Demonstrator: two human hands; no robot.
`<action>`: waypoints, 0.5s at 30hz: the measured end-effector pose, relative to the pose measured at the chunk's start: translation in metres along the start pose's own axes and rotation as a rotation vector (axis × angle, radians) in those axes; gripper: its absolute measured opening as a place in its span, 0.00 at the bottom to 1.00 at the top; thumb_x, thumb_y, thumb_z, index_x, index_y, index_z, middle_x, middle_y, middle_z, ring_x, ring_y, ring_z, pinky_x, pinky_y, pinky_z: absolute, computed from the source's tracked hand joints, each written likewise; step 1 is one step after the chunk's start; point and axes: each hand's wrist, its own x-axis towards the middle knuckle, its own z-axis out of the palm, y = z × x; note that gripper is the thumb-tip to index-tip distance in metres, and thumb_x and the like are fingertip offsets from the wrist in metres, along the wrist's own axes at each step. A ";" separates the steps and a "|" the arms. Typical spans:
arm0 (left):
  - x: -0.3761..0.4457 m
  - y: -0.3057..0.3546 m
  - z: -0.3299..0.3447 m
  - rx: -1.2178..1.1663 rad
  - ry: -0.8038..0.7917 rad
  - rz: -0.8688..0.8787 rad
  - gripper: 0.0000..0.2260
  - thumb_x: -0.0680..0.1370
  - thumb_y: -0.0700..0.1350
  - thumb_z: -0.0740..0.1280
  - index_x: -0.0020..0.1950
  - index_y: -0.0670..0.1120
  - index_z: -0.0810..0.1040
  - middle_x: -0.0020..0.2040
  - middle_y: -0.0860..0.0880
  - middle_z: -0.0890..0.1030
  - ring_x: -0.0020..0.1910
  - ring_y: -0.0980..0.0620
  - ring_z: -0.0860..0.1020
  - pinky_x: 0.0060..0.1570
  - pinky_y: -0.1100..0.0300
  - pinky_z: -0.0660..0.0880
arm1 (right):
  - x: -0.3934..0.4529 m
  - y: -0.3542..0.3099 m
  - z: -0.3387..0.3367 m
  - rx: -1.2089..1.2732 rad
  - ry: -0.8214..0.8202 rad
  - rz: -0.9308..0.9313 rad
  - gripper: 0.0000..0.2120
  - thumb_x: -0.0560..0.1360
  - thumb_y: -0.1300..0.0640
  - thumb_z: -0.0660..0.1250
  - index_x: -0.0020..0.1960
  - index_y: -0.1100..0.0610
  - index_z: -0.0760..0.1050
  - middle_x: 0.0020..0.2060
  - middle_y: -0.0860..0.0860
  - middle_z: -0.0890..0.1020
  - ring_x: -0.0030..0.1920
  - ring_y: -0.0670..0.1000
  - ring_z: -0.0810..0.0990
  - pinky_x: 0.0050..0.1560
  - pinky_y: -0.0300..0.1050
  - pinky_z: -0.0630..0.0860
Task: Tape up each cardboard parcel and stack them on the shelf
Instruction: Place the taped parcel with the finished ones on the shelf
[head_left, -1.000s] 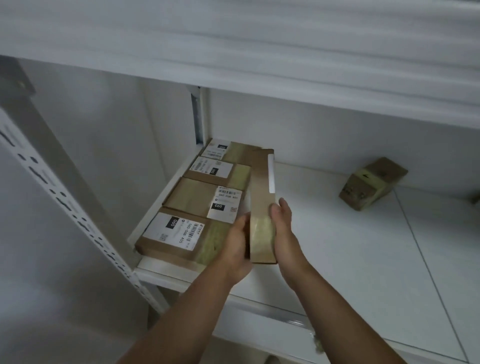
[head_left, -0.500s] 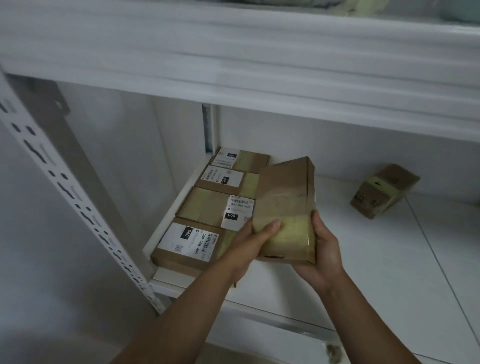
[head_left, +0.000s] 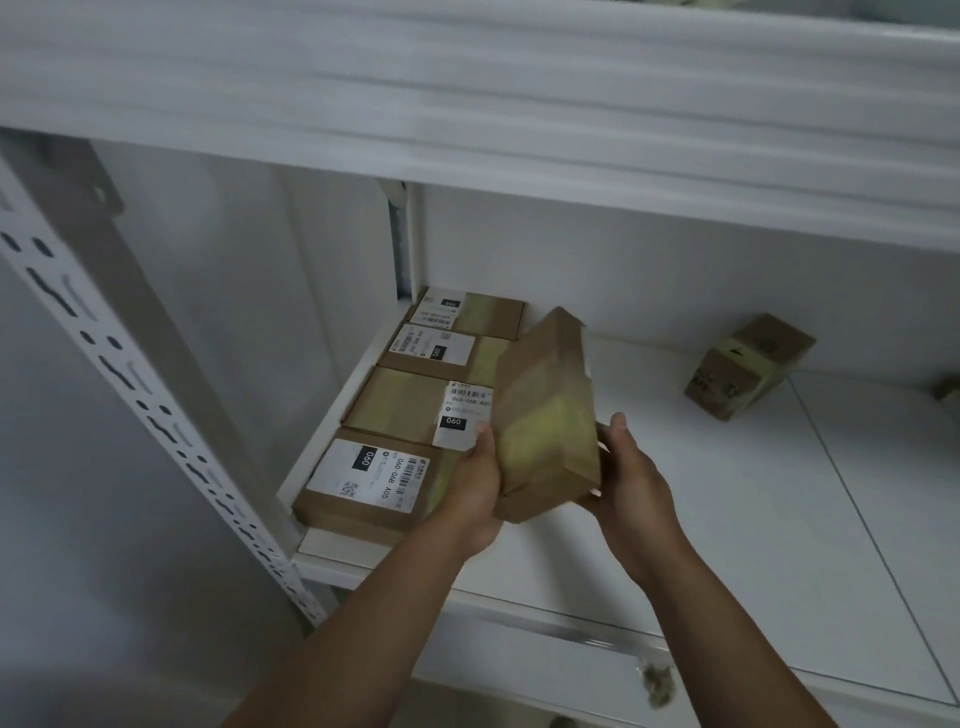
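1. The far side of the held parcel (head_left: 545, 415) is hidden, and so are most of the fingers of both hands, which pass behind or under it. A white edge at its right side may be a label; its print cannot be read.
2. The upper shelf board (head_left: 467, 104) is blurred, and whatever lies on top of it is cut off at the frame's upper edge.
3. A small object at the far right edge of the frame, on the shelf, is cut off and cannot be identified.
4. The white shelf (head_left: 727, 519) holds a row of four flat parcels (head_left: 400, 405) along its left side, lying end to end from front to back, each with a white label showing "060". Clear tape gives them a yellowish sheen.
5. A small box (head_left: 748, 366) sits tilted near the back wall, well apart from the row.
6. The held parcel, taped round its middle, is tilted above the shelf, just right of the row and overlapping it in view.
7. The left hand (head_left: 475, 488) grips the parcel's lower left side, its thumb pressed along the left edge.
8. The right hand (head_left: 631, 483) cups the lower right corner, its fingers curled against the cardboard; how far they are spread cannot be told.
9. A perforated metal upright (head_left: 130, 384) frames the left.
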 end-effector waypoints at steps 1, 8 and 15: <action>0.000 0.000 -0.003 -0.096 -0.044 -0.066 0.21 0.85 0.58 0.53 0.60 0.46 0.79 0.49 0.46 0.84 0.45 0.48 0.83 0.36 0.57 0.80 | 0.001 0.002 -0.004 0.024 -0.010 0.008 0.19 0.83 0.43 0.54 0.59 0.53 0.79 0.52 0.53 0.86 0.54 0.53 0.84 0.58 0.52 0.78; -0.016 -0.024 -0.009 -0.059 -0.467 -0.345 0.23 0.78 0.53 0.57 0.45 0.41 0.87 0.44 0.40 0.84 0.34 0.48 0.81 0.33 0.60 0.79 | 0.023 0.021 -0.024 0.130 -0.065 0.100 0.28 0.76 0.43 0.66 0.71 0.55 0.69 0.57 0.52 0.81 0.52 0.52 0.81 0.48 0.48 0.78; -0.007 -0.021 -0.015 -0.119 -0.245 -0.183 0.29 0.80 0.68 0.54 0.66 0.47 0.77 0.58 0.41 0.83 0.46 0.42 0.84 0.45 0.52 0.83 | 0.046 0.032 -0.045 0.199 0.253 0.037 0.33 0.74 0.54 0.75 0.71 0.52 0.59 0.58 0.54 0.80 0.53 0.57 0.84 0.50 0.55 0.83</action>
